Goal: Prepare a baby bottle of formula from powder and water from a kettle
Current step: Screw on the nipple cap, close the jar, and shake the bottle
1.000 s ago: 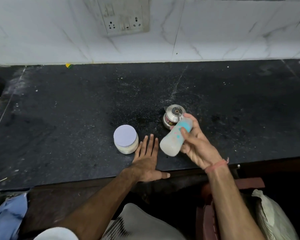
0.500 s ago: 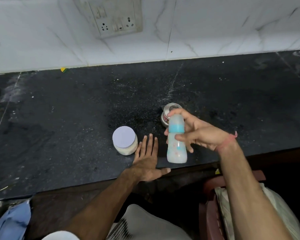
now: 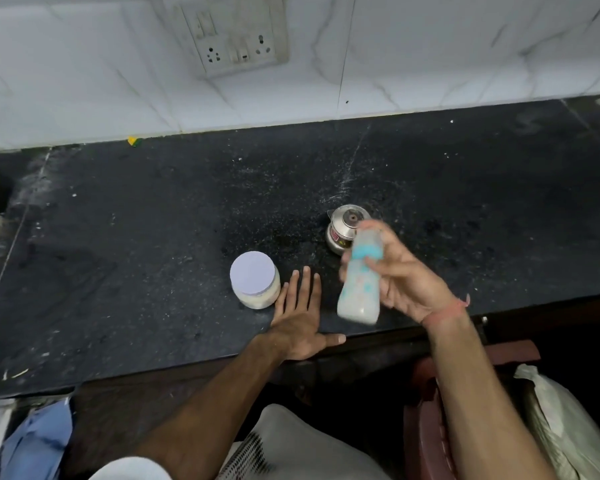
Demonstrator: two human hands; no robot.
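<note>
The person's right hand (image 3: 405, 282) holds the baby bottle (image 3: 360, 277) up above the black counter (image 3: 118, 271), close to the front edge. The fingers and thumb are curled round the bottle, near its top half, so the hand grips it tight. The bottle stands almost straight up, leaning just a bit, with its bottom end hanging down below the hand. It looks blurry. It has a blue ring near the top and small blue marks on its side, and there is pale, milky white stuff inside it that fills most of it. A thin red thread (image 3: 454, 308) is tied round the right wrist. The left hand (image 3: 302, 320) lies flat on the counter with its fingers straight and its thumb sticking out to the side along the counter's edge. It holds nothing. It sits between the bottle and a small jar (image 3: 255, 280), and its fingertips are just beside the jar. The jar has a flat, pale purple lid on it, and white powder shows through its clear side. Behind the bottle stands a small shiny metal kettle (image 3: 343, 230) with its lid on, so what is inside cannot be seen. The bottle covers part of it. On the white wall behind there is a plug socket (image 3: 238, 36).
</note>
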